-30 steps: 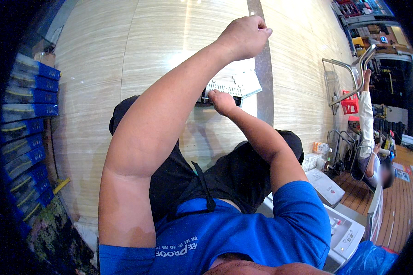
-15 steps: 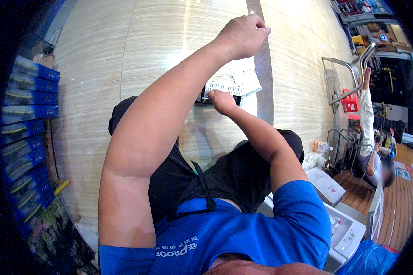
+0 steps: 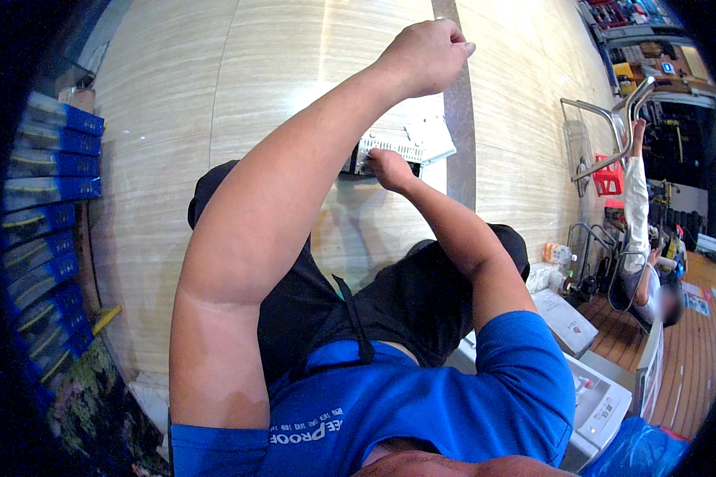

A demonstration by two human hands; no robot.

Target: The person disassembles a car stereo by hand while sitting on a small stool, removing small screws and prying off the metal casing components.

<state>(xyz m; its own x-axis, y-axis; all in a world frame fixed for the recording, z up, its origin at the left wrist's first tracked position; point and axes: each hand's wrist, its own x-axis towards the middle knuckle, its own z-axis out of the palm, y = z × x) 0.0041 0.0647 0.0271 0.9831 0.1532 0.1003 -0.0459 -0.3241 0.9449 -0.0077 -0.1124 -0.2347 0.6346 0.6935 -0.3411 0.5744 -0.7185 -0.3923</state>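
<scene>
My left hand [image 3: 428,60] is stretched far out over the tiled floor, its fingers curled and closed. Whatever it pinches, if anything, is hidden behind the fingers. Closer to me, my right hand [image 3: 391,170] grips the near edge of a low box-shaped device [image 3: 398,146] with a white slotted top and dark sides. My left forearm hides part of this device. A flat white panel [image 3: 431,138] lies against the device's far right corner.
Blue boxes [image 3: 56,191] are stacked along the left. To the right are a metal-framed chair [image 3: 605,135], a red stool [image 3: 608,176], a plastic bottle [image 3: 558,254] and a white case [image 3: 563,319]. Another person [image 3: 638,230] sits farther right. A dark strip [image 3: 459,135] crosses the floor.
My left hand has shifted slightly up and to the right, still closed. My right hand stays on the device, its fingers slightly moved. The device and panel look unmoved.
</scene>
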